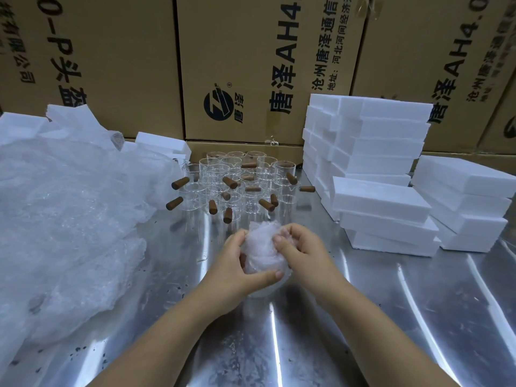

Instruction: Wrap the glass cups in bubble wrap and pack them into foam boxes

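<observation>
Nearest the camera: bare forearms reach in from the bottom edge over a scuffed stainless-steel table [363,317]. Both hands meet at centre on one bubble-wrapped cup [261,247], held just above the steel. Left hand [237,263] cups its left side, fingers curled behind, thumb laid across the lower front. Right hand [301,252] grips the right upper side, fingers bent over and pressing into the film. Neither hand is free. The glass inside is mostly veiled, with a pale rounded base showing below the thumb. The bundle reads taller than wide, long axis running up and away from the person; where the handle points cannot be told. Judgement: wrapping is near its end, tucking of loose film in hand, boxing not yet done. Left of the hands, a big crumpled heap of bubble wrap [64,219] spreads to the table edge. Right and forward, a stack of closed white foam boxes [382,208], another stack [469,196] beyond it at the far right and a taller one [368,135] behind. The boxes lie toward the right hand, which is the nearer; no open box can be made out, so one likely needs opening first. Straight ahead, a cluster of unwrapped glass cups [237,177] with brown wooden handles [180,182] sticking out sideways, near the bundle. Far back, printed cardboard cartons [251,65] wall the table
</observation>
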